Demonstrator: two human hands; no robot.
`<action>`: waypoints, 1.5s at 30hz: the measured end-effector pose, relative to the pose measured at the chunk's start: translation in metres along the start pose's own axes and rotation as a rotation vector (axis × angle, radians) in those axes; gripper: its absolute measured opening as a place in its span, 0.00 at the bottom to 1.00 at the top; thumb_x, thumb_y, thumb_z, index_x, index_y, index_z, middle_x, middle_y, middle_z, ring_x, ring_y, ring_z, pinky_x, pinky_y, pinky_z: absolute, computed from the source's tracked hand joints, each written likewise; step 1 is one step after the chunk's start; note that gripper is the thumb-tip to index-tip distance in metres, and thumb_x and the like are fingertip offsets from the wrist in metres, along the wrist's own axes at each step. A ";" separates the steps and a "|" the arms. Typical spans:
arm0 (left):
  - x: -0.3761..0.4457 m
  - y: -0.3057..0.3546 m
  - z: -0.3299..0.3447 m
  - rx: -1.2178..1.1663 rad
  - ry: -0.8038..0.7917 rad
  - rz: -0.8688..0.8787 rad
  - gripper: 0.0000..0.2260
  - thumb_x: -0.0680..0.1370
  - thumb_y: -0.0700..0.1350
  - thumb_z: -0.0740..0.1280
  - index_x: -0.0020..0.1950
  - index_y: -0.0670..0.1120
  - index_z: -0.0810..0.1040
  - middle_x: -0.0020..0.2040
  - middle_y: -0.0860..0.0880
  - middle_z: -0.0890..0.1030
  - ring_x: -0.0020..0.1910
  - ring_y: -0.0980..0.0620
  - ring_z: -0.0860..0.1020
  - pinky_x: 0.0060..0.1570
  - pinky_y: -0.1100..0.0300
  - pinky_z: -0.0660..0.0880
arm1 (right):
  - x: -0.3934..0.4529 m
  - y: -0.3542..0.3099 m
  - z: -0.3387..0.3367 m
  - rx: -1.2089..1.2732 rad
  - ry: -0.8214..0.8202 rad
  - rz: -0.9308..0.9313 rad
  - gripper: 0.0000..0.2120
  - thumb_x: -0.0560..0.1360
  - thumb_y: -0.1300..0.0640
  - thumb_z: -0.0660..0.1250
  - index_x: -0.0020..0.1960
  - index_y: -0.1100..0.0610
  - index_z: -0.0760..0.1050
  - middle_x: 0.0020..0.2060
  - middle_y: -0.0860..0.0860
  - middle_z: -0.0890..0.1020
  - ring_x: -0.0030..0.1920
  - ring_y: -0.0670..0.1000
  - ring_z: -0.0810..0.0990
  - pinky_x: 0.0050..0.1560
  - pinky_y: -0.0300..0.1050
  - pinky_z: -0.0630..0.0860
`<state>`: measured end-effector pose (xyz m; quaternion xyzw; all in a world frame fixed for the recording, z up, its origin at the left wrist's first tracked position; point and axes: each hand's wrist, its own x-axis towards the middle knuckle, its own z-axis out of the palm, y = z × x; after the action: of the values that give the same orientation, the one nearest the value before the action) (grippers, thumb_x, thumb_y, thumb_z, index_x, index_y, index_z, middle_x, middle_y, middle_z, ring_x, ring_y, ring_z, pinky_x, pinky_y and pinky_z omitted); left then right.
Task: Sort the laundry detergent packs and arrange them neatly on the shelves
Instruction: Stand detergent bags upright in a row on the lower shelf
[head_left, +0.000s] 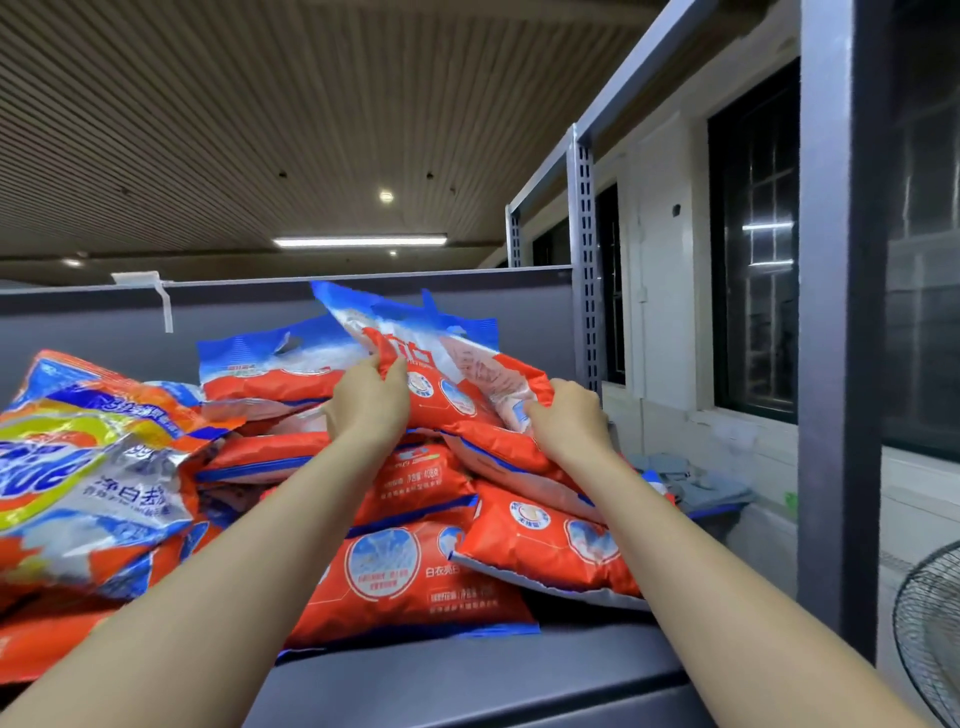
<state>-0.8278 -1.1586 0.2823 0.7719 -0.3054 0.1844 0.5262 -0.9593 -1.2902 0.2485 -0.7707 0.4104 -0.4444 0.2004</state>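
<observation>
Holding one red and blue detergent pack (447, 374) at the top of the pile, both hands are closed on it: the left hand (371, 402) pinches its left side, and the right hand (569, 423) has its grip on the lower right corner. The pack is tilted, with its blue end up toward the back panel of the shelf (519, 670). Under it, more red packs (410, 571) lie in an untidy heap on the shelf. At the left lies a pack with a yellow ring (88, 467). A fan (930, 629) stands at the lower right, beside the grey shelf post (836, 312).
</observation>
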 end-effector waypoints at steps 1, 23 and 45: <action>-0.003 0.001 -0.003 -0.028 0.051 0.054 0.16 0.80 0.54 0.58 0.60 0.47 0.78 0.57 0.42 0.80 0.58 0.39 0.75 0.52 0.52 0.68 | -0.003 -0.002 -0.002 0.031 0.049 -0.004 0.12 0.77 0.51 0.63 0.54 0.59 0.76 0.54 0.60 0.80 0.55 0.63 0.77 0.46 0.47 0.69; -0.054 -0.094 -0.137 -0.587 -0.021 -0.097 0.07 0.78 0.44 0.61 0.43 0.49 0.77 0.38 0.52 0.81 0.34 0.55 0.81 0.37 0.61 0.78 | -0.135 -0.091 0.011 -0.202 0.159 -0.508 0.23 0.76 0.48 0.62 0.70 0.51 0.68 0.70 0.50 0.69 0.69 0.55 0.64 0.67 0.50 0.58; -0.080 -0.120 -0.146 -0.484 0.495 -0.225 0.18 0.80 0.50 0.57 0.59 0.40 0.77 0.58 0.41 0.80 0.57 0.41 0.76 0.53 0.57 0.69 | -0.167 -0.022 -0.024 -0.045 0.155 0.269 0.33 0.70 0.39 0.69 0.64 0.60 0.68 0.60 0.57 0.76 0.57 0.61 0.76 0.48 0.49 0.69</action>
<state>-0.8022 -0.9707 0.2054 0.5857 -0.1169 0.2291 0.7686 -1.0146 -1.1410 0.1886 -0.6764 0.5341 -0.4625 0.2082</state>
